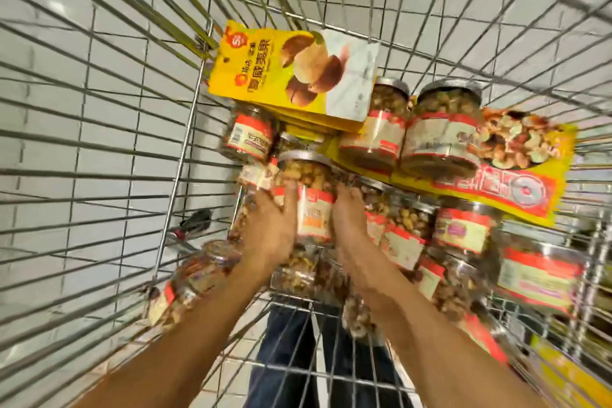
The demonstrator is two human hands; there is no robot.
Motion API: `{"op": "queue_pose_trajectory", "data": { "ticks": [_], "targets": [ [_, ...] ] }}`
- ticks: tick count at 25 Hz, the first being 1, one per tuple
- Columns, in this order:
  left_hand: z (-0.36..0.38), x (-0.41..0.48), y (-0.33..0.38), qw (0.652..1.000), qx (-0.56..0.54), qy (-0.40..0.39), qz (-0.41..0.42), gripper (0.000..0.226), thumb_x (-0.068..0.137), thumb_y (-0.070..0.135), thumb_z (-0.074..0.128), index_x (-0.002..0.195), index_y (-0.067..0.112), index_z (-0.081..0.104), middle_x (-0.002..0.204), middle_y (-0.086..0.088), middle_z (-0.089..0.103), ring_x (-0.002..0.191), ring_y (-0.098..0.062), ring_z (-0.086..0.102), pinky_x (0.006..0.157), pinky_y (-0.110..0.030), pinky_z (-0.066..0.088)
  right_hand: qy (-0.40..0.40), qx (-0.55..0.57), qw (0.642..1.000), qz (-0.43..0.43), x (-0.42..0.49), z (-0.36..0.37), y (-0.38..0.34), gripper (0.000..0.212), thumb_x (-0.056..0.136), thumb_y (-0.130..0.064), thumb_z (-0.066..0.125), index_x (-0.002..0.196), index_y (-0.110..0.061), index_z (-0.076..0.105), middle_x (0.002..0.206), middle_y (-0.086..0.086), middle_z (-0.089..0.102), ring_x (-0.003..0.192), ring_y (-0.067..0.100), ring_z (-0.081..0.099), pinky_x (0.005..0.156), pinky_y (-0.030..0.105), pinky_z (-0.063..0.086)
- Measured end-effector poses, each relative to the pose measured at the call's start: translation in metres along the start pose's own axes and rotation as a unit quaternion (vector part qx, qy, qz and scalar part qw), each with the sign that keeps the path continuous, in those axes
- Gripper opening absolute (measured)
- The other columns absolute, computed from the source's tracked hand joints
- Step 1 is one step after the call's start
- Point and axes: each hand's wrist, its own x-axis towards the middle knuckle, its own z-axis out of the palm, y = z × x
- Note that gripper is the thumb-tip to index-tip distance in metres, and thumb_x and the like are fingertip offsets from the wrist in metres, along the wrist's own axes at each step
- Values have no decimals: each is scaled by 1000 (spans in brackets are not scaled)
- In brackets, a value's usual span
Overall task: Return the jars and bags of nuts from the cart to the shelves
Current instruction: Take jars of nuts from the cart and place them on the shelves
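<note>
The left hand (270,225) and right hand (349,225) grip one nut jar (314,212) by its sides with curled fingers (291,197); it looks hard, slippery and heavy, so two hands seem best.

Clear nut jars (440,139) and yellow bags (284,76), seemingly heaped.

Hands: left hand (269,229) and right hand (350,225) are seen bare.
Forearms (185,325): shown uncovered.
Legs: dark blue jeans (286,341) are worn.

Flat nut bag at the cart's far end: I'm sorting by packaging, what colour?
Mainly yellow flat nut bag, head view.
</note>
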Motion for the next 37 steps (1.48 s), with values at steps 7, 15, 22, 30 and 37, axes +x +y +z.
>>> {"op": "queue_pose_trajectory", "data": {
  "ticks": [7,15,22,30,37],
  "targets": [
    [17,-92,32,993,87,-38,74,70,93,54,29,141,4,29,140,-19,39,127,-32,37,104,-38,26,-28,85,986,139,-70,-82,-5,68,93,-60,25,74,-15,73,61,4,72,51,19,68,58,33,47],
    [28,-98,36,976,-9,-65,209,58,97,41,30,139,1,38,132,-23,46,123,-33,44,103,-39,33,-18,199,978,68,-55,-117,-3,59,92,-60,32,83,-17,71,69,7,74,60,22,70,53,29,57],
    [41,18,-7,997,-37,-12,61,37,101,26,35,114,-1,58,110,-25,63,101,-36,59,79,-33,39,-26,165,983,73,-19,-145,13,59,87,-67,29,96,-22,67,81,7,76,69,23,73,54,34,57],
    [100,62,-6,999,27,-1,32,118,57,83,52,137,-2,34,139,-24,44,129,-38,42,108,-45,35,-37,164,984,54,14,-147,32,44,99,-40,30,79,-18,61,53,-4,69,46,6,66,36,15,46],
    [97,101,-8,994,-79,-79,13,64,61,73,63,95,20,69,106,-9,71,102,-25,64,98,-41,47,-50,152,986,43,22,-156,36,58,99,-42,31,64,-20,72,76,-8,72,52,3,67,39,14,47]
  ]
}}
